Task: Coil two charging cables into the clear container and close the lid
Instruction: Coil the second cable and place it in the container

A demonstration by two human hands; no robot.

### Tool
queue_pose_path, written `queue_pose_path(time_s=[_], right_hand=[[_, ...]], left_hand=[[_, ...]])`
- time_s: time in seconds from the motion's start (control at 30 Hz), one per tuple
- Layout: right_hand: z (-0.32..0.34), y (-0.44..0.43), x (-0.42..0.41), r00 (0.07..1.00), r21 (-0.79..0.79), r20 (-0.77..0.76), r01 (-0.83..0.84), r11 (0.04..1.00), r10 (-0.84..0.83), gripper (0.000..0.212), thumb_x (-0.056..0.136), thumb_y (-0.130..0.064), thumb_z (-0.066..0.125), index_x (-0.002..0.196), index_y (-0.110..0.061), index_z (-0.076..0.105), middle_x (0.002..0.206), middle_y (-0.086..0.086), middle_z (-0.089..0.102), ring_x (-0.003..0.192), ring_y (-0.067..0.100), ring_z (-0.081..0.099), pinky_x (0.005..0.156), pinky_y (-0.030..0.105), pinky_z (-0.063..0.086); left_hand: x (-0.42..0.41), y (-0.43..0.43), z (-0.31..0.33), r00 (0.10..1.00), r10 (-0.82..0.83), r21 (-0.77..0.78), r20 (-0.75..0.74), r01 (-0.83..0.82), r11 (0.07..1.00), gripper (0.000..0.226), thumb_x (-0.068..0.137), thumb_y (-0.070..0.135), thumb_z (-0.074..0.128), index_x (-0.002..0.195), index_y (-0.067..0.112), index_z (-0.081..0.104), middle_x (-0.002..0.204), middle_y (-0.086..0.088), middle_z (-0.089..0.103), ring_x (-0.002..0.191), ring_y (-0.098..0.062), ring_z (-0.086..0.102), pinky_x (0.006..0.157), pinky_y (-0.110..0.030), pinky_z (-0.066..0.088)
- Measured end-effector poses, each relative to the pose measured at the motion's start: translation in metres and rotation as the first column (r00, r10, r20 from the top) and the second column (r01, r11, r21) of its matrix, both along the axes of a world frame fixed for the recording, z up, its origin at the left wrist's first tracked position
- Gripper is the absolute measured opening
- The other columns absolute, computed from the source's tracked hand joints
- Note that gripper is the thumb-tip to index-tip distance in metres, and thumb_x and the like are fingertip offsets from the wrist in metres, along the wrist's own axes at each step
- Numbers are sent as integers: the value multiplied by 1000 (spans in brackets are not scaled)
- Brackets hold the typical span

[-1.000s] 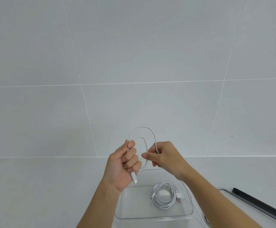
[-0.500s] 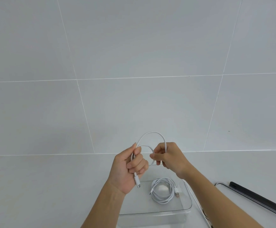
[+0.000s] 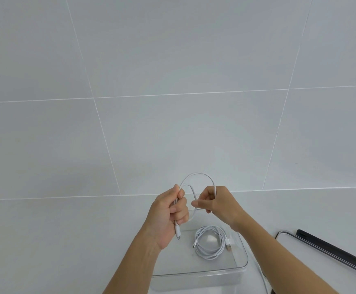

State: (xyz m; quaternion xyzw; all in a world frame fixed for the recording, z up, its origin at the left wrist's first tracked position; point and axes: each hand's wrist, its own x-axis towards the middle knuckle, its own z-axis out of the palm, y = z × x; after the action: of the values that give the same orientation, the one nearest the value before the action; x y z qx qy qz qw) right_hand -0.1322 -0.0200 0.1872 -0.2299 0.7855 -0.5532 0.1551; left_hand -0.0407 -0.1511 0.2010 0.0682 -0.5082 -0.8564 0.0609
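Charging cables: two counted. One coiled cable [image 3: 210, 244] lies inside the single clear container [image 3: 244, 258], at 5 o'clock from the hands. The second cable [image 3: 198, 174] is part-looped above it. The left hand [image 3: 166, 215] is clenched round the gathered strands, and the right hand [image 3: 219, 203] pinches the loop at 3 o'clock. Outstanding steps — finish coiling, deposit, fit the lid, probably the dark-edged panel [image 3: 332, 250] at 4 o'clock.

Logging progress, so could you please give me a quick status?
Left hand and right hand grip second cable, loops up. First cable coiled in clear container. Nothing blocking.
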Motion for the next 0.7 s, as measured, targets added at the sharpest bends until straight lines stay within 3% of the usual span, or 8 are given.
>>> queue_pose_path(time_s=[0.1,0.27,0.43,0.63,0.7], right_hand=[[1,10,-4,999,-162,48,-6,987,14,17,75,-10,75,74,-11,59,52,-4,46,45,6,43,45,13,34],[8,33,-17,995,-482,29,96,871,-93,21,77,12,64,81,-9,62,56,-2,59,44,12,43,44,19,34],[8,40,-24,983,-454,-80,114,884,-168,21,75,12,66,73,-9,65,52,-5,59,45,8,48,45,14,37],[-13,42,-22,984,-470,-29,141,872,-175,28,70,13,70,64,-14,70,55,-1,64,49,9,53,46,16,40],[-17,44,-21,979,-493,-15,169,854,-203,30,71,13,70,62,-16,70,52,-4,62,46,8,49,45,14,39]], left_hand=[[-1,-11,2,997,77,53,17,-77,996,34,98,26,37,67,13,45,41,9,25,33,-6,20,38,-20,23],[5,-28,10,993,120,262,19,-121,958,35,97,27,38,66,14,46,38,9,25,28,-5,21,35,-19,21],[8,-30,19,994,107,342,-1,-101,934,36,96,29,38,64,15,46,36,8,26,41,-12,6,34,-18,18],[14,-40,31,982,142,450,-122,-73,890,20,73,24,58,55,16,54,47,7,11,40,-10,5,30,-16,20],[16,-46,33,973,166,484,-158,-70,872,23,77,22,56,54,16,55,47,8,12,40,-10,6,29,-16,22]])
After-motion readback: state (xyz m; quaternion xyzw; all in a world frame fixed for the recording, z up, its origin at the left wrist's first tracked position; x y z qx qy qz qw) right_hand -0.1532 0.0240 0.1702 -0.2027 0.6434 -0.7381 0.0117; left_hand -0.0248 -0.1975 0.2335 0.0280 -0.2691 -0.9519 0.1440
